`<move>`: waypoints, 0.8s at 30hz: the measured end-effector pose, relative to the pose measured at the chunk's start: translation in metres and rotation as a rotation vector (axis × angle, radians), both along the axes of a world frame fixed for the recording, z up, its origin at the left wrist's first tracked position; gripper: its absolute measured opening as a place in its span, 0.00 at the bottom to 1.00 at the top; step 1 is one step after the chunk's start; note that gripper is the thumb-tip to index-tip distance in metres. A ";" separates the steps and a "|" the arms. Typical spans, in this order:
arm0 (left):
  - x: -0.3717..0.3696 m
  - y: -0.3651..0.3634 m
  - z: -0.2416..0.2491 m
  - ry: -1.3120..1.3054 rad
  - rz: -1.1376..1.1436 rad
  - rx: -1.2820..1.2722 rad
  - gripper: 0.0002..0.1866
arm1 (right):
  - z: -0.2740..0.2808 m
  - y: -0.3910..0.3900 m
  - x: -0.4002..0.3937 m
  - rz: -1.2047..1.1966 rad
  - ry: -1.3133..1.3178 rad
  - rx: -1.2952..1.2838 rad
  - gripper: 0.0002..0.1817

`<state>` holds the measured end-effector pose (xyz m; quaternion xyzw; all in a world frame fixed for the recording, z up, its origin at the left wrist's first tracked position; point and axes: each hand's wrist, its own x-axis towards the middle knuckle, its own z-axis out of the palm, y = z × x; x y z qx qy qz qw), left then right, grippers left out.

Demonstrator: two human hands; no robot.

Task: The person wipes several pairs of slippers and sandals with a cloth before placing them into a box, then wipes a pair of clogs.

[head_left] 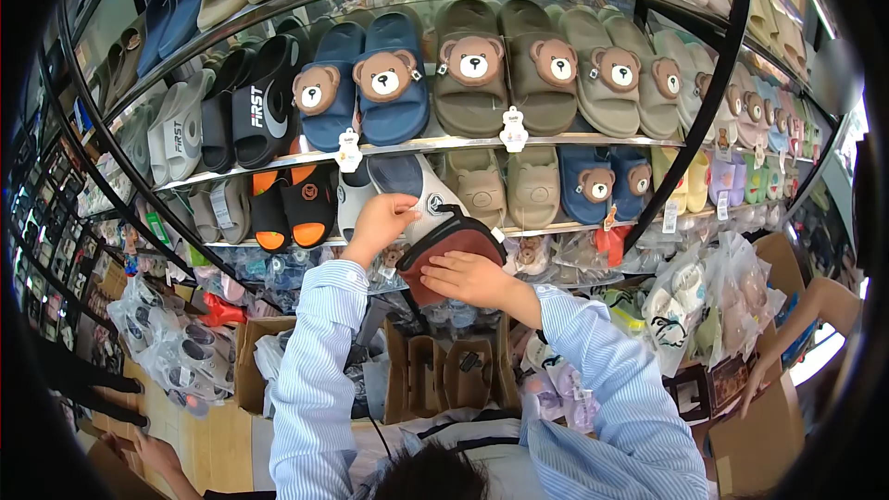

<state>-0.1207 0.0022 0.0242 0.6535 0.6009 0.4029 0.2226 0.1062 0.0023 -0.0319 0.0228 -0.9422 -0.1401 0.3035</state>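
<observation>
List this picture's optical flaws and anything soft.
In the head view, fisheye distortion bows the middle shelf edge, inside a black surround; light blows out at far right; a grey blur sits upper right; highlights streak the clear plastic bags; left hand and right hand look reasonably sharp.

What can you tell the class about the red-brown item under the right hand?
The red-brown item looks soft, perhaps fabric, with a thick black edge and a small white tag at its upper right. It lies tilted before the shelves, overlapping a grey-and-white slide. The right hand rests across its front. Whether it is footwear or a pouch is unclear.
</observation>
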 end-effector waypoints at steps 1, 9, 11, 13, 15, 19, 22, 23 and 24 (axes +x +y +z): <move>0.002 -0.001 0.000 -0.014 0.003 0.021 0.17 | -0.003 -0.001 0.001 0.007 -0.001 0.007 0.20; -0.002 -0.003 -0.001 -0.041 0.010 0.039 0.17 | -0.011 0.009 0.012 -0.029 -0.011 -0.096 0.14; -0.002 -0.001 -0.003 0.034 0.022 0.080 0.15 | -0.006 0.013 0.020 -0.056 -0.016 -0.162 0.12; -0.001 -0.003 -0.005 0.095 0.065 0.088 0.15 | -0.003 0.018 0.024 -0.174 -0.099 -0.327 0.13; 0.000 -0.006 -0.001 0.162 0.108 0.093 0.14 | 0.002 0.022 0.031 -0.193 -0.107 -0.361 0.15; 0.003 -0.007 0.007 0.462 0.109 0.231 0.12 | 0.022 0.027 0.046 -0.239 0.084 -0.466 0.21; 0.006 0.000 0.005 0.527 0.074 0.264 0.10 | 0.042 0.036 0.058 -0.388 0.280 -0.319 0.24; 0.008 0.003 0.004 0.553 0.071 0.263 0.10 | 0.049 0.038 0.062 -0.413 0.302 -0.274 0.24; 0.008 0.007 0.003 0.553 0.065 0.267 0.10 | 0.056 0.041 0.064 -0.426 0.319 -0.233 0.24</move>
